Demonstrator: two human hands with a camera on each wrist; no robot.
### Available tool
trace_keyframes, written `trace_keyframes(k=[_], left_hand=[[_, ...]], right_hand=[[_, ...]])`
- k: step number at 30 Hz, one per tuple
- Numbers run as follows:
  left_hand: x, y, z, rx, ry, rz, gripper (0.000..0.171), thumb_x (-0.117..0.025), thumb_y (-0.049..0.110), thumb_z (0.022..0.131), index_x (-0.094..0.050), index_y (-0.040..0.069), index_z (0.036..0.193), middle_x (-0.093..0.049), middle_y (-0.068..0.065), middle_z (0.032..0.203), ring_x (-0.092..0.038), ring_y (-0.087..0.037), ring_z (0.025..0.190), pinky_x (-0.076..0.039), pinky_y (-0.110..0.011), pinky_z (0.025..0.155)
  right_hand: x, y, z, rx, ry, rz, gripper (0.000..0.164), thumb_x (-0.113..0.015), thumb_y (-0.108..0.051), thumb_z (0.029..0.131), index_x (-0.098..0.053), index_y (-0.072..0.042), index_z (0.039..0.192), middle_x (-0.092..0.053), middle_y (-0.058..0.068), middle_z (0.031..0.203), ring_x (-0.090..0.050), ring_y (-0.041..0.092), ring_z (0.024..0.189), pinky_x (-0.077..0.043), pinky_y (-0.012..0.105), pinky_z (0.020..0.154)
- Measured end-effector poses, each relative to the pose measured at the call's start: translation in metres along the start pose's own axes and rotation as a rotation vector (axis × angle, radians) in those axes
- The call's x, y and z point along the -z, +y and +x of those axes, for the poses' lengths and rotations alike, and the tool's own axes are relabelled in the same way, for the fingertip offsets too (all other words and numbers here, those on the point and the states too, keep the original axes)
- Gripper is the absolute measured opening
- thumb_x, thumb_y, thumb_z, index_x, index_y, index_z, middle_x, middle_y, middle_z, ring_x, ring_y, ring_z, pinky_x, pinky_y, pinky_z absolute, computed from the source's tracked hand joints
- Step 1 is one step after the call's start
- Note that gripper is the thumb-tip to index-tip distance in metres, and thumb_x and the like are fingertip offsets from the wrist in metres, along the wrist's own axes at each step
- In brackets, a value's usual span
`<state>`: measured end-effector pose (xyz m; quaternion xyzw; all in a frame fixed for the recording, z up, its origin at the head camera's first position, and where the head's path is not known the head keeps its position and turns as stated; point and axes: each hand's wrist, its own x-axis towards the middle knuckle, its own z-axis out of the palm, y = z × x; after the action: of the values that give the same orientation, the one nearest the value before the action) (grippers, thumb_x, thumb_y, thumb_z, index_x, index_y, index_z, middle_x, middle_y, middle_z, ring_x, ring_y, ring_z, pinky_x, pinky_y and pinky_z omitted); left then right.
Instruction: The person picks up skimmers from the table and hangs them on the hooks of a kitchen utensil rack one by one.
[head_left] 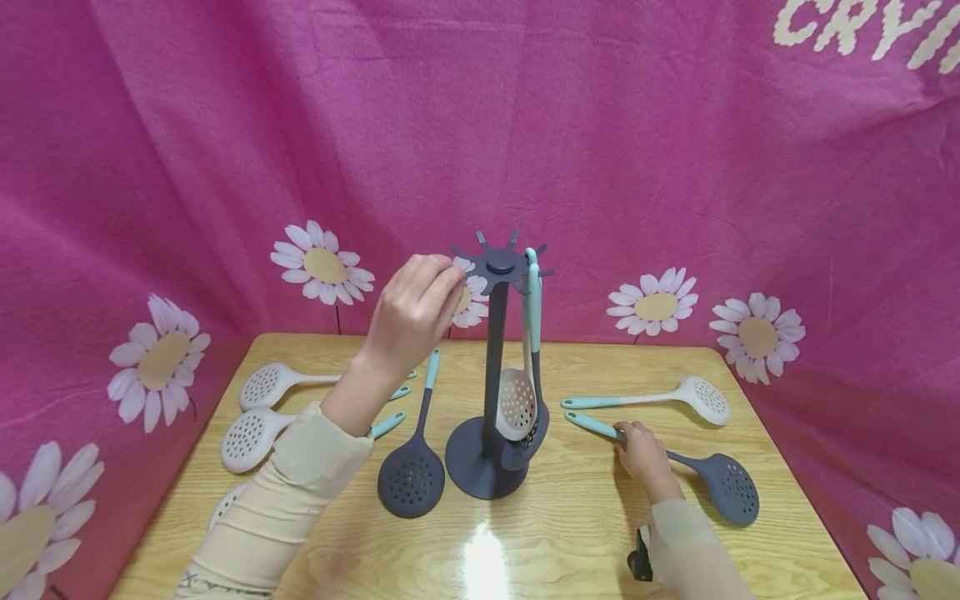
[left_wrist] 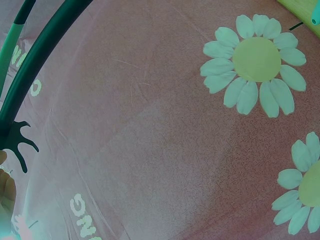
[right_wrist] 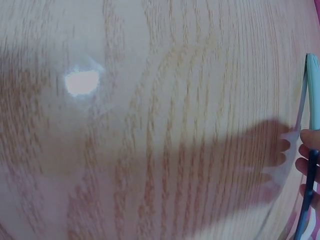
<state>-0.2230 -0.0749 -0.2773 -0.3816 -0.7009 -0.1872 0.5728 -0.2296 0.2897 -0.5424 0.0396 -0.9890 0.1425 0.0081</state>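
Observation:
A dark utensil stand rises from the table, its star-shaped top fitted with several hooks. At that top, my left hand pinches a hook on the left side; the left wrist view shows only part of the hand, beside the hooks. From the stand's right side hang a white skimmer and a dark skimmer, overlapping. Lower right, my right hand grips another dark skimmer by its handle, near where mint meets dark. In the right wrist view its fingers curl round that handle.
A white skimmer lies behind the right hand. Left of the stand lies a dark skimmer. Further left are white skimmers, partly hidden by the left arm. A pink cloth with daisies hangs behind the wooden table.

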Motion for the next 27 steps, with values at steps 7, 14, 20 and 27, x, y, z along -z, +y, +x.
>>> trace_keyframes(k=[7, 14, 20, 27], left_hand=[[-0.0007, -0.0005, -0.0008, -0.001, 0.005, -0.002, 0.008, -0.068, -0.006, 0.075, -0.063, -0.007, 0.082, -0.058, -0.016, 0.079, -0.054, -0.027, 0.070, -0.051, -0.030, 0.063], [-0.0011, -0.0009, -0.0007, -0.002, 0.011, -0.005, 0.008, -0.067, -0.006, 0.075, -0.063, -0.007, 0.081, -0.058, -0.016, 0.079, -0.054, -0.027, 0.070, -0.051, -0.030, 0.063], [-0.0008, -0.0011, -0.0006, -0.003, 0.007, -0.011, 0.007, -0.066, -0.006, 0.076, -0.063, -0.006, 0.082, -0.057, -0.016, 0.080, -0.054, -0.027, 0.071, -0.051, -0.030, 0.064], [-0.0008, -0.0013, -0.0008, -0.004, 0.005, -0.007, 0.006, -0.066, -0.006, 0.077, -0.063, -0.006, 0.082, -0.058, -0.016, 0.080, -0.054, -0.027, 0.070, -0.051, -0.030, 0.064]], right_hand=[[-0.0008, -0.0004, -0.0002, 0.010, 0.034, -0.013, 0.027, -0.063, -0.001, 0.081, -0.060, 0.002, 0.107, -0.059, 0.016, 0.090, -0.059, 0.036, 0.080, -0.048, 0.049, 0.064], [0.0005, -0.0015, 0.0000, 0.024, 0.058, -0.037, 0.025, -0.062, 0.001, 0.081, -0.061, 0.002, 0.105, -0.059, 0.016, 0.087, -0.059, 0.036, 0.079, -0.048, 0.050, 0.065], [0.0025, -0.0022, 0.0005, 0.012, 0.018, -0.039, 0.025, -0.060, 0.002, 0.082, -0.061, 0.002, 0.107, -0.058, 0.014, 0.087, -0.059, 0.034, 0.077, -0.048, 0.047, 0.062], [0.0072, -0.0045, 0.0007, -0.012, 0.002, -0.026, 0.025, -0.060, 0.002, 0.082, -0.062, 0.001, 0.107, -0.059, 0.014, 0.088, -0.057, 0.027, 0.068, -0.047, 0.040, 0.055]])
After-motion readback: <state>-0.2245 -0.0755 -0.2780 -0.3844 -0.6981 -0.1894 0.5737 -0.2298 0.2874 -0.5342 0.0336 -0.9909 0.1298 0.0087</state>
